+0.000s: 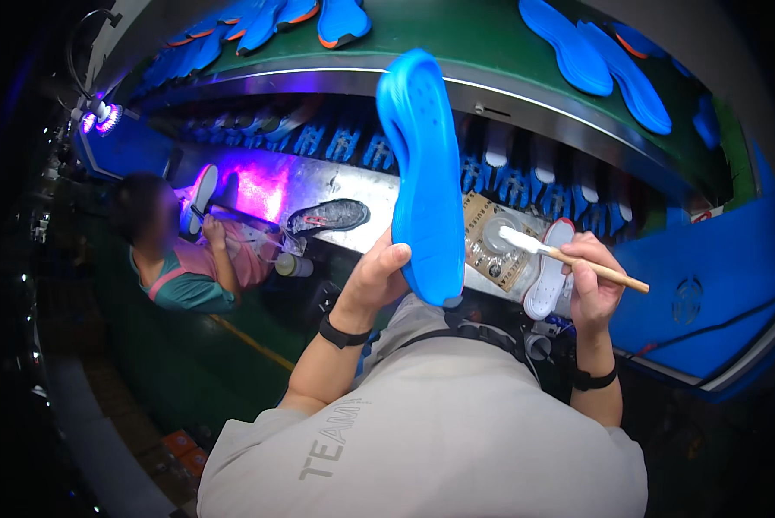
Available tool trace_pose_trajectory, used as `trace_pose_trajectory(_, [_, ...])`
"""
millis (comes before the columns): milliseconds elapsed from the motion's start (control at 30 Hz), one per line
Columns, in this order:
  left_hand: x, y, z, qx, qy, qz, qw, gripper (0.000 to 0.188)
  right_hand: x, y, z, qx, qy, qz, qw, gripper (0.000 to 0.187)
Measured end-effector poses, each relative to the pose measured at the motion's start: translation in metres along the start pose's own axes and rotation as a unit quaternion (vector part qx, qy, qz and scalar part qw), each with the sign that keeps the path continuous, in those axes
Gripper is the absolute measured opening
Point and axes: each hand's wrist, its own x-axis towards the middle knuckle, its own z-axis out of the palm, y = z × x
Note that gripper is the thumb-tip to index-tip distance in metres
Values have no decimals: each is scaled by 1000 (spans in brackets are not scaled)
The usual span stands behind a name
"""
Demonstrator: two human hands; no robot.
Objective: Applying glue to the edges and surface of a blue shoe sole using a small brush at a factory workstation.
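My left hand [377, 274] grips a large blue shoe sole [424, 186] near its lower end, holding it upright with the moulded inner face showing. A wooden-handled brush [616, 276] with white bristles is pinched in the fingers of my right hand [593, 281]. Its bristles are over a small round grey container [496, 231], which stands on a brown printed paper [510, 269]. Whether the bristles touch the container is unclear. Just left of my right hand, a white sole with a red rim [545, 285] lies on the bench.
A green conveyor belt [456, 30] carrying several blue soles [569, 47] runs along the far side. Beneath it, a shelf holds several blue-and-white pieces [344, 142]. A dark shoe upper [331, 216] lies on the metal bench. At left, a co-worker [189, 268] holds a sole under purple light.
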Motion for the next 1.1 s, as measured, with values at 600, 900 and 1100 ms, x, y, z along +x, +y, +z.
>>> trace_pose_trajectory(600, [216,127,-46,129,100,311,936,74,-54,40,-26,-41,153,114,981,20])
trace_pose_trajectory(900, [224,181,-168,133,343,145,919,60,-55,54,-16,-25,104,157,982,17])
trace_pose_trajectory(1100, [193,173,-158,325,373,183,850,38,-43,77,-7,-33,56,186,980,15])
